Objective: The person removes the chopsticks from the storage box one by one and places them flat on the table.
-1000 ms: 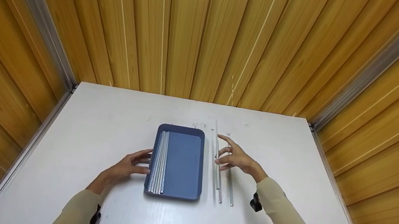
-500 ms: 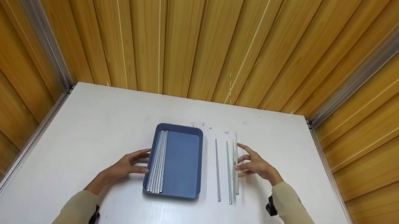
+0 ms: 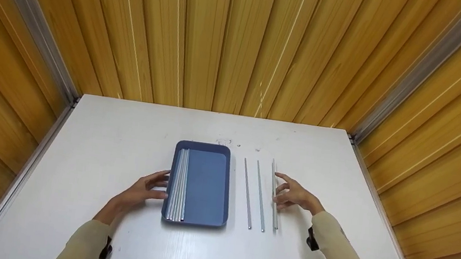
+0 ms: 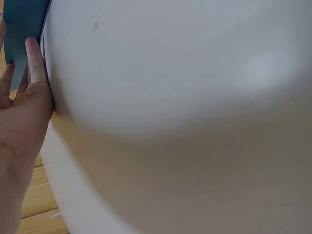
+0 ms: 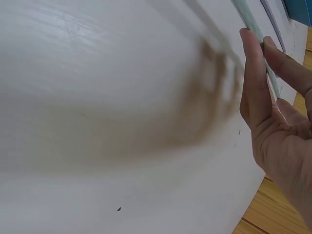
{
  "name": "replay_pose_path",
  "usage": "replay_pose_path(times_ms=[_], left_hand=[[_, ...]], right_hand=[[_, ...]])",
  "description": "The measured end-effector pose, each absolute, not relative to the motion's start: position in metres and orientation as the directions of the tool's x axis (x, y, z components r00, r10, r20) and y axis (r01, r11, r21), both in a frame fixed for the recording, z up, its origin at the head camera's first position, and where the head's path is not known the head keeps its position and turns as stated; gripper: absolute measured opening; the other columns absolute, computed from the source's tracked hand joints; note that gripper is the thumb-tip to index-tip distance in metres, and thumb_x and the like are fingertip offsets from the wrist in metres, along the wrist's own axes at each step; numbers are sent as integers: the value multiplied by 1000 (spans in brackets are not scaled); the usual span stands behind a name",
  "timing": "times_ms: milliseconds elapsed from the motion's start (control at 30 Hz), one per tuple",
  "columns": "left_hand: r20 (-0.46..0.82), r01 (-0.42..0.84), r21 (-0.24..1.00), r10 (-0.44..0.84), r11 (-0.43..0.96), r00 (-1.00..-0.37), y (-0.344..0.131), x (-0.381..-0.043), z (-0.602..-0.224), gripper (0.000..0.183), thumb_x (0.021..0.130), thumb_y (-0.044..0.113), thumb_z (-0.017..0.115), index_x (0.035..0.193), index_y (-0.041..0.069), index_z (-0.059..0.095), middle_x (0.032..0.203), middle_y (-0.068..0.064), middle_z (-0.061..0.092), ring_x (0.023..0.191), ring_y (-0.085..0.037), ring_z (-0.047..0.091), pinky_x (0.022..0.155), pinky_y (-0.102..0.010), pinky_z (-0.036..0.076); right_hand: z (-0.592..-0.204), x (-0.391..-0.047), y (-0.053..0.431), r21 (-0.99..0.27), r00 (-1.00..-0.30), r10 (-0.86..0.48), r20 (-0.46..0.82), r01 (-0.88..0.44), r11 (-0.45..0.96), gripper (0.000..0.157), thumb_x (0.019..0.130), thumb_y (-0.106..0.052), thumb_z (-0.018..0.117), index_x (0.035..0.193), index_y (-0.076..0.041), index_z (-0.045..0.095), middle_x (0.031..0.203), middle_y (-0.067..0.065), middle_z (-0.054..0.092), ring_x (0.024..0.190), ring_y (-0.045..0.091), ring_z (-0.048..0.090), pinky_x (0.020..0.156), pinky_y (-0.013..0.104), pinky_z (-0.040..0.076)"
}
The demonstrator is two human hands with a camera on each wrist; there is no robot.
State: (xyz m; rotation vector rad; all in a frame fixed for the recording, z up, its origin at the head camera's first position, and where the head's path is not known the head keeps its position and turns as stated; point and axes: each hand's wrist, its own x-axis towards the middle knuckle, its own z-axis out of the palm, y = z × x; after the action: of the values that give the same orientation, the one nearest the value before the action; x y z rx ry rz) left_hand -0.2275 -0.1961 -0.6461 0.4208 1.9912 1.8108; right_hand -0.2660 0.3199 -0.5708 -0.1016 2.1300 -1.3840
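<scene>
A blue rectangular tray point(image 3: 208, 188) lies on the white table, with several thin metal rods point(image 3: 179, 185) side by side along its left wall. My left hand point(image 3: 141, 191) rests against the outside of that wall, fingers fairly straight; the left wrist view shows the thumb point(image 4: 36, 61) along the tray's side. To the right of the tray, my right hand point(image 3: 292, 195) pinches a slim rod point(image 3: 275, 196) between thumb and fingers, close over the table. Whether a second rod lies beside it I cannot tell. The right wrist view shows the pinched rod point(image 5: 249, 18) at the fingertips.
Two loose rods, a left one point(image 3: 247, 193) and a right one point(image 3: 261, 195), lie roughly parallel between the tray and my right hand. Small dark marks point(image 3: 224, 141) dot the table behind the tray. A wood-patterned wall point(image 3: 223, 40) rises at the table's far edge.
My right hand has moved right with its rod, away from the tray and past the two loose rods, and now sits lower. The left hand stays against the tray.
</scene>
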Motion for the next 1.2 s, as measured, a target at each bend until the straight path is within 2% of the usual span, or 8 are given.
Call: replay_pose_path(times_ms=[333,567,733,900,1200], left_hand=[[-107,-53,991,484,125,-868,-199,-224,-644,79,95,12,73,162,13,31,161,-21,38,146,-39,42,122,-56,29],[-99,-34,989,477,143,-873,-199,-226,-640,79,95,12,73,161,11,31,160,-24,37,146,-42,41,119,-53,37],[-105,-42,989,476,141,-873,-198,-227,-642,80,94,13,74,161,11,30,160,-24,38,146,-42,40,118,-50,38],[-108,-47,990,488,135,-866,-195,-228,-645,80,94,13,74,162,11,30,161,-23,37,147,-41,40,120,-52,35],[-100,-36,989,484,141,-869,-195,-227,-643,79,94,12,74,161,12,31,161,-21,39,146,-39,42,122,-56,30]], right_hand=[[-579,-265,314,-839,-822,-349,-450,256,480,97,86,11,71,162,-2,13,118,23,53,85,18,68,76,36,64],[-577,-267,314,-833,-831,-363,-421,195,519,95,86,7,72,161,2,14,119,26,54,91,18,64,76,34,63],[-577,-267,313,-830,-825,-362,-433,208,517,95,85,10,72,161,2,15,120,26,52,93,19,63,78,35,64],[-575,-264,313,-813,-825,-344,-449,217,540,93,84,11,72,160,2,19,115,22,53,87,18,63,73,33,64],[-580,-265,308,-770,-867,-262,-424,192,608,89,81,10,76,157,1,31,101,14,59,78,15,63,67,33,63]])
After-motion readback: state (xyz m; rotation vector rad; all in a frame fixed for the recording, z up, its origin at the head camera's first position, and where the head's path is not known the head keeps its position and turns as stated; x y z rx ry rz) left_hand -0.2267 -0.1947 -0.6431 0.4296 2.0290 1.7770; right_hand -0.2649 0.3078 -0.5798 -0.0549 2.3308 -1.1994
